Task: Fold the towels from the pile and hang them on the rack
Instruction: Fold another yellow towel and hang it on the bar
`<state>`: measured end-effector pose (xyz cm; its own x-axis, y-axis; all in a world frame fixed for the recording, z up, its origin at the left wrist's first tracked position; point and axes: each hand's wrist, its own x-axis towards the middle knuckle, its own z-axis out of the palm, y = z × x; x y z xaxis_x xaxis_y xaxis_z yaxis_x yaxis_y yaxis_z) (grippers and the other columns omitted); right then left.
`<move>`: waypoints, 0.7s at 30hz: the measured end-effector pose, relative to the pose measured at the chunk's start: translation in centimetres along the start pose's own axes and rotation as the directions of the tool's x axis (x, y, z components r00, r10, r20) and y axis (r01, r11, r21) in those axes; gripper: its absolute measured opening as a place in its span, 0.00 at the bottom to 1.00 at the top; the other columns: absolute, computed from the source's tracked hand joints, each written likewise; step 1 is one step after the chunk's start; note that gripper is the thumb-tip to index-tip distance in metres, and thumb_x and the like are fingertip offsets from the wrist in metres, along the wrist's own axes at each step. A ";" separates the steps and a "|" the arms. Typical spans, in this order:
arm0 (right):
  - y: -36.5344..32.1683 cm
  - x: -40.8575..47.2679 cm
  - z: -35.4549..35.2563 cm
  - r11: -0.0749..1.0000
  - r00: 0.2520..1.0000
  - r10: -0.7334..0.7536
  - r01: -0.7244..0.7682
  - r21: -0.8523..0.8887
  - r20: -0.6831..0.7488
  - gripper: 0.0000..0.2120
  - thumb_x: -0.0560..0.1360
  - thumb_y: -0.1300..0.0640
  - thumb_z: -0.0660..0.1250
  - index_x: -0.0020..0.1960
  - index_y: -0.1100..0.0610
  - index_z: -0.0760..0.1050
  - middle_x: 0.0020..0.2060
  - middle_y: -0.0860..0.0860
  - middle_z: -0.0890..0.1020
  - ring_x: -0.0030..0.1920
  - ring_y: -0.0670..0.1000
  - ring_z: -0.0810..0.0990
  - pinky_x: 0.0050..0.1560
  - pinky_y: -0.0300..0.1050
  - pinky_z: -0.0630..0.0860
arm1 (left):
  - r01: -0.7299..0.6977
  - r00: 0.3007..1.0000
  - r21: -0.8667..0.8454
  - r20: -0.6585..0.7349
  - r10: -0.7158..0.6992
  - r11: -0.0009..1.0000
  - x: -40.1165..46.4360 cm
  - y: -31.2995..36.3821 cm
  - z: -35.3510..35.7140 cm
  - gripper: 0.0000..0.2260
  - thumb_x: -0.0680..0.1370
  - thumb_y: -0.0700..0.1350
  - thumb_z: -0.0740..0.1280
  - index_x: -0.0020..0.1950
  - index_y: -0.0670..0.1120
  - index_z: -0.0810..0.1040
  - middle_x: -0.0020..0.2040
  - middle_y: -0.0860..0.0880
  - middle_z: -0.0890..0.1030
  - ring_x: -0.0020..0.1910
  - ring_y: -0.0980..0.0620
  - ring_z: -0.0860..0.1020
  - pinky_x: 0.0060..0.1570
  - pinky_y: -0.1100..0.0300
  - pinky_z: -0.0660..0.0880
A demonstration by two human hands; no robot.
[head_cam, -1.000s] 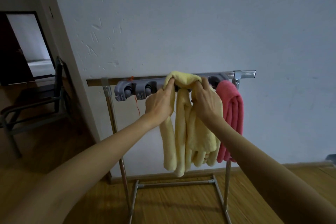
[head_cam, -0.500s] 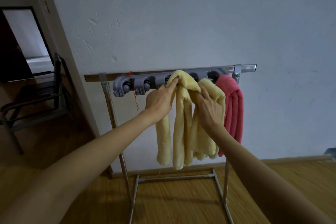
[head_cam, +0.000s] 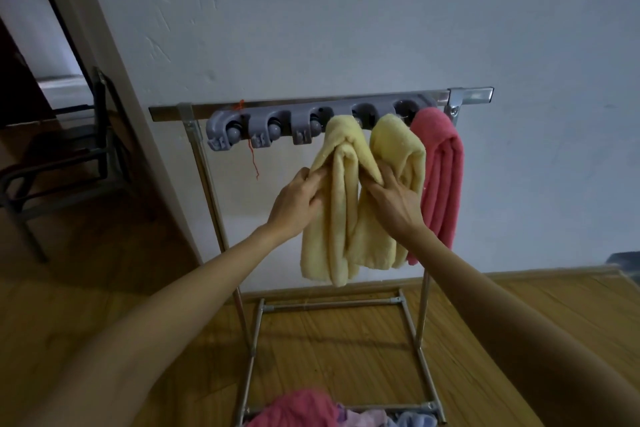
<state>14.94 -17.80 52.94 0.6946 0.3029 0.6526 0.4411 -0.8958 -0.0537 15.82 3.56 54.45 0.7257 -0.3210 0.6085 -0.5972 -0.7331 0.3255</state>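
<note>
A metal rack [head_cam: 204, 163] stands against the white wall, with a grey clip holder [head_cam: 263, 126] along its top bar. Three folded towels hang from the holder. The left yellow towel [head_cam: 341, 218] is pinched on its left edge by my left hand [head_cam: 298, 199]. My right hand [head_cam: 393, 198] grips that towel's right fold, in front of the second yellow towel [head_cam: 398, 142]. A pink towel [head_cam: 443, 166] hangs at the far right. The pile of towels [head_cam: 311, 407], pink, lilac and blue, lies at the bottom edge of the view.
A dark metal chair [head_cam: 69, 163] stands at the left beside a wall corner and a doorway. The wooden floor [head_cam: 346, 329] runs under the rack's base bars. A dark object [head_cam: 627, 263] pokes in at the right edge.
Both hands slid down from the top of the yellow towel to its sides. The towel now hangs from the holder, apart from the second yellow one. The view tilted down, showing the pile.
</note>
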 end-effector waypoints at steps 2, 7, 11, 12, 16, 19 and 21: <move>0.0 -0.3 0.6 0.997 0.999 0.030 -0.031 0.067 0.022 0.20 0.80 0.46 0.54 0.72 0.48 0.64 0.67 0.50 0.69 0.56 0.52 0.75 0.37 0.41 0.68 | 0.039 0.999 -0.063 -0.005 -0.039 0.997 -0.4 -0.1 0.7 0.17 0.78 0.41 0.63 0.67 0.50 0.72 0.51 0.43 0.74 0.45 0.43 0.77 0.45 0.55 0.75; 0.0 -1.4 2.1 0.997 0.997 0.055 -0.058 0.054 0.050 0.12 0.79 0.53 0.61 0.60 0.54 0.78 0.65 0.58 0.73 0.53 0.60 0.79 0.32 0.41 0.71 | 0.155 0.988 -0.136 0.044 -0.151 0.978 -1.1 0.4 2.1 0.12 0.78 0.43 0.62 0.60 0.47 0.78 0.53 0.44 0.75 0.48 0.45 0.77 0.51 0.53 0.75; 0.2 -2.2 3.0 0.996 0.990 0.089 -0.092 0.020 0.105 0.16 0.78 0.49 0.56 0.59 0.53 0.78 0.62 0.60 0.73 0.48 0.60 0.80 0.30 0.46 0.75 | 0.233 0.972 -0.133 0.058 -0.227 0.963 -2.0 1.0 3.3 0.17 0.75 0.56 0.61 0.57 0.49 0.80 0.55 0.44 0.77 0.51 0.46 0.77 0.51 0.54 0.75; 0.3 -2.4 3.1 0.996 0.990 0.086 -0.088 0.015 0.109 0.18 0.78 0.48 0.55 0.60 0.53 0.78 0.62 0.60 0.73 0.50 0.60 0.80 0.30 0.46 0.75 | 0.268 0.963 -0.137 0.069 -0.260 0.954 -2.1 1.1 3.8 0.18 0.75 0.58 0.62 0.58 0.50 0.79 0.56 0.45 0.77 0.52 0.47 0.77 0.51 0.56 0.74; 0.8 -3.5 3.4 0.998 0.994 0.067 -0.069 0.013 0.085 0.18 0.78 0.50 0.55 0.60 0.54 0.78 0.59 0.60 0.77 0.57 0.63 0.77 0.34 0.49 0.77 | 0.396 0.918 -0.173 0.061 -0.391 0.902 -2.3 1.8 5.8 0.20 0.71 0.62 0.68 0.56 0.50 0.80 0.55 0.49 0.79 0.53 0.51 0.77 0.47 0.60 0.71; 1.2 -4.2 3.6 0.999 0.996 0.046 -0.047 0.015 0.082 0.18 0.77 0.51 0.55 0.61 0.55 0.78 0.58 0.62 0.78 0.58 0.64 0.77 0.34 0.50 0.77 | 0.472 0.878 -0.216 0.027 -0.478 0.855 -2.3 2.3 6.9 0.21 0.70 0.61 0.70 0.55 0.48 0.80 0.54 0.49 0.79 0.51 0.51 0.77 0.44 0.62 0.69; 1.2 -4.5 3.6 0.998 0.995 0.055 -0.057 0.018 0.086 0.17 0.78 0.53 0.57 0.61 0.55 0.78 0.59 0.62 0.77 0.58 0.64 0.77 0.36 0.50 0.78 | 0.474 0.877 -0.195 0.021 -0.480 0.859 -2.1 2.7 7.4 0.20 0.71 0.59 0.71 0.55 0.46 0.80 0.52 0.48 0.79 0.49 0.50 0.77 0.42 0.61 0.69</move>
<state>14.35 -19.06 47.22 0.7642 0.2797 0.5812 0.4112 -0.9055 -0.1048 15.17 -2.13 48.70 0.9302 0.0576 0.3625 -0.2353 -0.6646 0.7092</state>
